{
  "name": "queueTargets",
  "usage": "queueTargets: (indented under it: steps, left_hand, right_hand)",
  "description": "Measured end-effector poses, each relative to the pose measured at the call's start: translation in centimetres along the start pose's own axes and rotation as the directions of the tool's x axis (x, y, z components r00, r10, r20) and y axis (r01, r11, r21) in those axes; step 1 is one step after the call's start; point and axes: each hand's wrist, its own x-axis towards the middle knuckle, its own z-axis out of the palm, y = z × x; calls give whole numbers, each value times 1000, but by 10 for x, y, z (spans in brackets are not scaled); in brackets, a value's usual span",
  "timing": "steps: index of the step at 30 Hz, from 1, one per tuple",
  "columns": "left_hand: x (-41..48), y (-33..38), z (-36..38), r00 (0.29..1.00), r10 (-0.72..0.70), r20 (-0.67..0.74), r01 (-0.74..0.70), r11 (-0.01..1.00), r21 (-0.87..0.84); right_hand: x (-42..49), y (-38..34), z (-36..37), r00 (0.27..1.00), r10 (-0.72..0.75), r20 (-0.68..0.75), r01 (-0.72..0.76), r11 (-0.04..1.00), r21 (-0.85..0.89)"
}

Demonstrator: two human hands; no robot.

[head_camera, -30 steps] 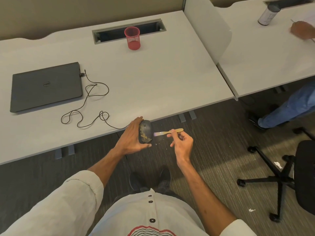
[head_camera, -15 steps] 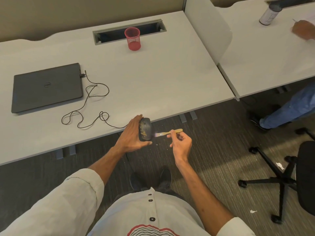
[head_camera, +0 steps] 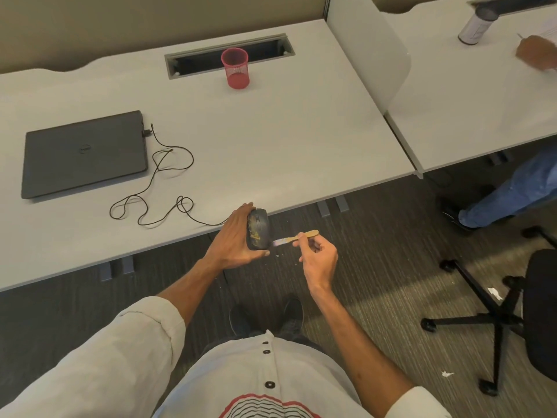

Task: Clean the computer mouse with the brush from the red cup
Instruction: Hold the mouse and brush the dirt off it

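- Left hand (head_camera: 233, 239) grips the computer mouse (head_camera: 258, 232): fingers wrapped behind it, thumb under its lower end. Mouse is on edge, top face turned toward the R hand, held just off the front edge of the bench (head_camera: 271, 140), over the carpet.
- Right hand (head_camera: 319, 257) pinches the brush (head_camera: 297, 236) btwn thumb and fingertips, other fingers curled in. Brush lies approx. level, wooden handle pointing right, pale bristles at the mouse's lower right edge. Can't tell if they actually touch.
- Bench: big, pale grey, w/ a cable slot along its far side.
- 2nd bench (head_camera: 467, 95) to the right, behind a white divider. Another person's hand (head_camera: 535, 52) rests on it, nr a grey canister (head_camera: 474, 27).
- Office chair (head_camera: 497, 321), black, wheeled base, on the carpet far right.
- Laptop (head_camera: 84, 153): dark, lid closed, flat on the bench's left part.
- Cable (head_camera: 168, 188): thin, black, loops from the laptop's right side toward the L hand.
- Red cup (head_camera: 235, 69): mesh, upright, at the slot, well apart from both hands.
- Yellowish dirt (head_camera: 256, 235) on the mouse's top face.
- Few pale crumbs (head_camera: 278, 254) on the carpet below the brush.
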Motion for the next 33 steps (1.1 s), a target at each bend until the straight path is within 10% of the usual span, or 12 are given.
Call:
queueTargets:
  steps: [10,18,26,33]
  left_hand:
    - [-2,2,4,1000,4,27,-3,1000,-10]
    - [-3,1,6,1000,14,1,-14,1000,5]
    - [-4,6,10,999,18,-39,-19,1000,-10]
    - [0,13,10,994,9,-111,-11,1000,-10]
  right_hand:
    - [-9,-6,1,991,-49,121,34,992,121]
    - [-1,0,-16,996,2,-90,-4,1000,-22]
    - [-22,-8,-7,892,-452,-26,396,807,-438]
    - [-29,-3,-1,759,-633,156,625,639,-448]
